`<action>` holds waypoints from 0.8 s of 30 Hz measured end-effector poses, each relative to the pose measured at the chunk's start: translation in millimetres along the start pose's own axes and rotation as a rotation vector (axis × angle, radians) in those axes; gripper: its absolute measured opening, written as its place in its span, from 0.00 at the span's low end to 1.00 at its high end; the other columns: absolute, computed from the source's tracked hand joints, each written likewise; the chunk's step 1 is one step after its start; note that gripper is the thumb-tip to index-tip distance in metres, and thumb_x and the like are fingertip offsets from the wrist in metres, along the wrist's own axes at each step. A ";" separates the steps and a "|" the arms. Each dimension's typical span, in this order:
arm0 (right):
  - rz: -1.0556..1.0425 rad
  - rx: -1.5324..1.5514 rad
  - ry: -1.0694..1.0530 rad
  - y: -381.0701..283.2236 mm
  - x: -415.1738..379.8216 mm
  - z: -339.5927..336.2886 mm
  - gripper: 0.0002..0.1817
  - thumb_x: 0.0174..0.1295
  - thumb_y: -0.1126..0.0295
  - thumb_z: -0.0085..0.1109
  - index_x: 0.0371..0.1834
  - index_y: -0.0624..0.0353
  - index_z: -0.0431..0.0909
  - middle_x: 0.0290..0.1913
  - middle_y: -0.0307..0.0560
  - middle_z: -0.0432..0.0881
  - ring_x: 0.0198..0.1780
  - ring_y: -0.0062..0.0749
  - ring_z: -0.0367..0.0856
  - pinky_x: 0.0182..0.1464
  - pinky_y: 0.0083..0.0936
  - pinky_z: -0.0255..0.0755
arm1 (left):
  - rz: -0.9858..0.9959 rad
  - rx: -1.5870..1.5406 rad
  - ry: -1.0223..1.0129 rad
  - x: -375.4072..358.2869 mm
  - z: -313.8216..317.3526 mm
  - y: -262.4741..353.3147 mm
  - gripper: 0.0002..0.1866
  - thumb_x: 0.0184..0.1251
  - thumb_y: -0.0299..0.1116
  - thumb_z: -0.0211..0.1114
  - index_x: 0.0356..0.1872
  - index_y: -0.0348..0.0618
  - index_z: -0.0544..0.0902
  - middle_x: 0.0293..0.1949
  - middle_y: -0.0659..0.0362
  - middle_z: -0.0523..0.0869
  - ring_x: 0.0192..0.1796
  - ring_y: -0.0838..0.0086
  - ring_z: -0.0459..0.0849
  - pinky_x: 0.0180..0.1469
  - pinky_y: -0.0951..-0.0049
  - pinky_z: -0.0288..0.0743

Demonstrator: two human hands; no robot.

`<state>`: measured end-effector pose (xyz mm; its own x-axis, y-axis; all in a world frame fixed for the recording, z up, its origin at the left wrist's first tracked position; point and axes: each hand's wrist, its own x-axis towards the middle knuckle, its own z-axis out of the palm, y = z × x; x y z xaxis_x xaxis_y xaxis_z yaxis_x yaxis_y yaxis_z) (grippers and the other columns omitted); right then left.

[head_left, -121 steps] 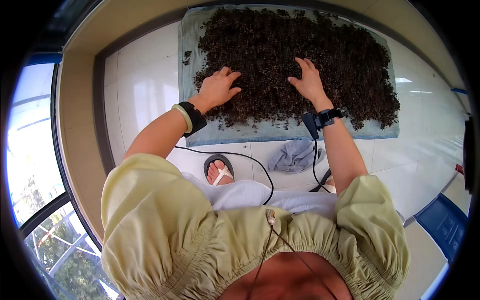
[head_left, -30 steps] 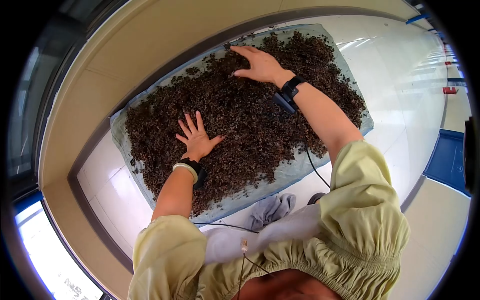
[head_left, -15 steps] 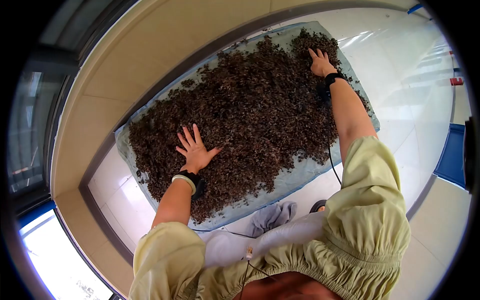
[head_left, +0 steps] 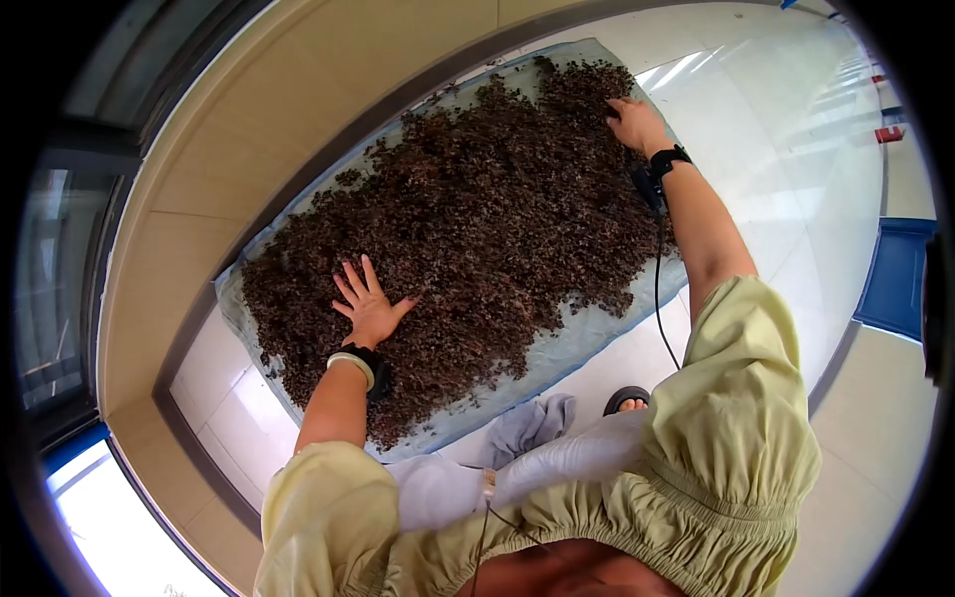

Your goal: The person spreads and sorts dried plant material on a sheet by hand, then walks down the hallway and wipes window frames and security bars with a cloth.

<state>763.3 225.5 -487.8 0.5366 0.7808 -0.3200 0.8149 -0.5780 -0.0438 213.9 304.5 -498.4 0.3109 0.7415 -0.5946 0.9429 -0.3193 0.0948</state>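
Observation:
A broad, uneven layer of dark brown, crumbly dried plant material (head_left: pixel 477 219) lies on a pale blue-grey cloth (head_left: pixel 557 363) on the floor. My left hand (head_left: pixel 370 313) rests flat on the near-left part of the layer, fingers spread and thumb out to the right. At the far right edge, my right hand (head_left: pixel 635 124) touches the material with its fingers pointing left and slightly bent; a gap shows between thumb and forefinger. Black bands circle both wrists, and a cable hangs from the right one.
A crumpled grey cloth (head_left: pixel 532 428) lies on the floor by my knees, near a dark sandal (head_left: pixel 625 400). Along the far and left sides runs a beige tiled wall (head_left: pixel 328 80) with a dark skirting. A blue panel (head_left: pixel 893 274) stands at the right.
My right hand has swept inward to the left, and the clump at the far right corner now joins the main layer. My left hand stays flat on the material. The view has shifted slightly.

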 end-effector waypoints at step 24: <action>-0.126 -0.004 -0.051 72.2 -159.3 42.6 0.34 0.69 0.48 0.50 0.77 0.40 0.56 0.81 0.38 0.47 0.81 0.51 0.40 0.71 0.74 0.40 | 0.024 -0.020 0.105 7.0 12.2 -6.6 0.65 0.54 0.61 0.70 0.78 0.57 0.28 0.77 0.44 0.24 0.77 0.38 0.23 0.69 0.27 0.29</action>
<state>727.3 49.3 -480.2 0.4181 0.8342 -0.3596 0.8760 -0.4750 -0.0832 208.4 304.6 -513.0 0.3430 0.7920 -0.5050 0.9370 -0.3265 0.1242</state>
